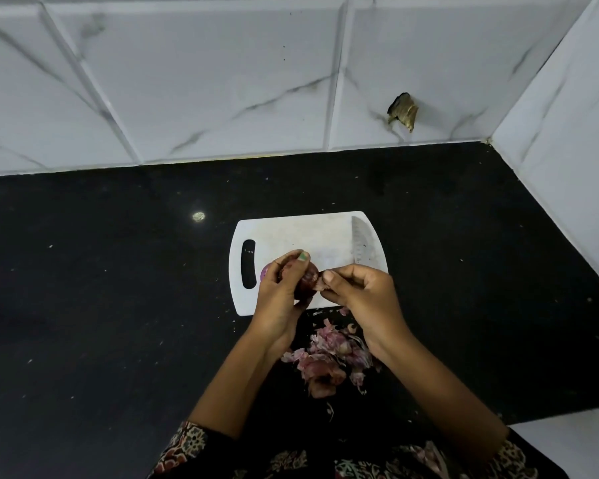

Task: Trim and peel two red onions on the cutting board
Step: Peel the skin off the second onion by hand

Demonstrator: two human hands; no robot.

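My left hand (282, 288) grips a dark red onion (307, 279) just above the near edge of the white cutting board (312, 236). My right hand (355, 288) pinches a strip of dry onion skin (320, 283) that still hangs from the onion's right side. Behind my left hand, a second, peeled purple onion (264, 271) lies on the board, mostly hidden. A knife (359, 242) rests along the board's right side, blade pointing away from me.
A heap of pink onion skins (329, 354) lies on the black counter (118, 288) between my forearms, just in front of the board. Tiled walls rise behind and to the right. A damaged spot (403, 110) marks the back wall.
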